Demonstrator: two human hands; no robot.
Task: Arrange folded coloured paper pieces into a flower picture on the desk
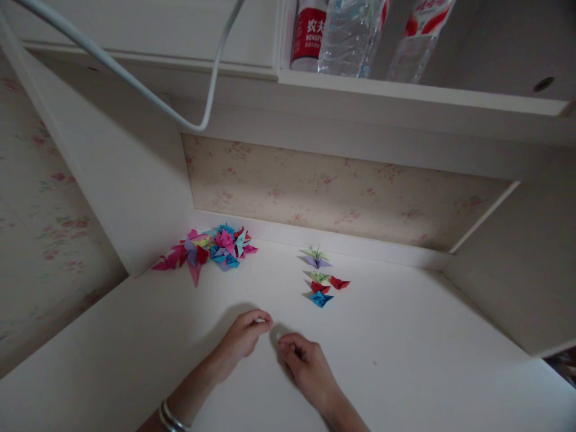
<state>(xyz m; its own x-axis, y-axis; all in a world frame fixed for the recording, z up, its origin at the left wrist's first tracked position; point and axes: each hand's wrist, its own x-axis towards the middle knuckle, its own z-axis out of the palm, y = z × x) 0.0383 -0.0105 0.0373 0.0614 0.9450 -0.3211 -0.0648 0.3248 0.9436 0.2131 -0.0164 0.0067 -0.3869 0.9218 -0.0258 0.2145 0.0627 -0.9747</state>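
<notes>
My left hand [246, 333] is held over the white desk, thumb and fingers pinched together. Close by on its right, my right hand [306, 365] is also pinched, its fingertips pointing toward the left hand. Whatever either pinch holds, if anything, is too small or thin to make out. Beyond my hands lies a loose group of folded paper cranes: a blue crane [321, 299] nearest, a red crane [339, 282], pale green ones, and a purple crane [317, 259] farther back. To the left, a heap of many-coloured paper cranes [225, 243] rests against the back corner.
The white desk [405, 348] sits under a shelf [423, 96] that carries several plastic bottles [344, 39]. A white cable or bent rod [148, 93] hangs across the upper left. Side panels [508, 264] bound the desk, and floral wallpaper [324, 186] covers the back.
</notes>
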